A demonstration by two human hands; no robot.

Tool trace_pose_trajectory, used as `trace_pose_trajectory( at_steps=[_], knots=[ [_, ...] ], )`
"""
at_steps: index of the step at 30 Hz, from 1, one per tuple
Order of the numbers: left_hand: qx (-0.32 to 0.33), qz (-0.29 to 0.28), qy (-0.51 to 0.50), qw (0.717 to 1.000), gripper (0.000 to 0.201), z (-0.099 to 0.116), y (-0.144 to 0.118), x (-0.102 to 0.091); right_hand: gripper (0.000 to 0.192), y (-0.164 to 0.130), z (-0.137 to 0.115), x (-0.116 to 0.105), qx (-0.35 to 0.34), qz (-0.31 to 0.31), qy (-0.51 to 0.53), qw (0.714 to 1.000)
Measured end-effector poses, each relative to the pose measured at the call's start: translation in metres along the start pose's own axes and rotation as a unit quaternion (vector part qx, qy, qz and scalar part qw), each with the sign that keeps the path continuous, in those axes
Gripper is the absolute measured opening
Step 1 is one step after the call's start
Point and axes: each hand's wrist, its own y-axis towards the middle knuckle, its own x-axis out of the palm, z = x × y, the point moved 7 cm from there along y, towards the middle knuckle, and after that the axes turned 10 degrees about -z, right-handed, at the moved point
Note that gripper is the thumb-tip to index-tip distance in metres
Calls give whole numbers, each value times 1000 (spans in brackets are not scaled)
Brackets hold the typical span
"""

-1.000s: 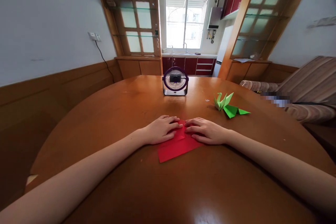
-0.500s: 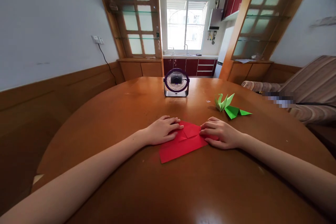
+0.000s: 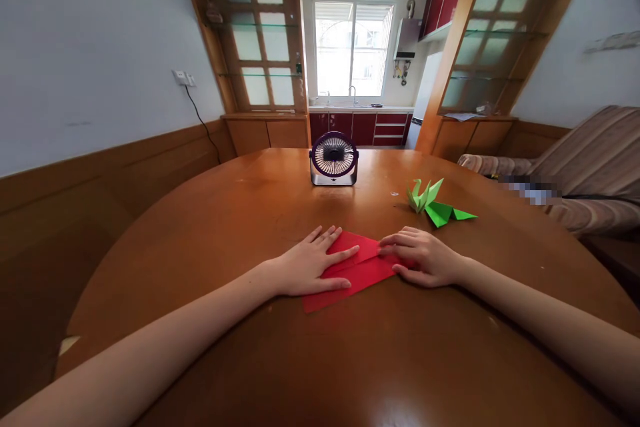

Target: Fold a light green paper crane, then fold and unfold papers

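A folded sheet of red paper lies flat on the round wooden table. My left hand rests palm down on the paper's left part, fingers spread and pressing it flat. My right hand sits at the paper's right end with its fingers curled onto the edge. A finished green paper crane stands on the table beyond my right hand, apart from it.
A small purple desk fan stands at the far middle of the table. A striped sofa is to the right. Wood-panelled walls, glass-fronted shelves and a kitchen with red cabinets lie behind.
My right hand slid to the right along the red paper, uncovering its folded middle. My left hand opened out and spread flat on the paper.
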Motion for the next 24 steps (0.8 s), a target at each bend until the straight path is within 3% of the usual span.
trace_pose_trajectory(
  at_steps=[7,14,24],
  knots=[
    [21,-36,-44,998,86,19,-3,3,42,0,4,5,2,-52,26,998],
    [38,-4,-34,999,63,15,-3,-2,46,1,2,4,19,-54,16,998],
    [47,-24,-72,996,52,9,-9,-12,37,6,-1,2,61,-40,53,996]
  ],
)
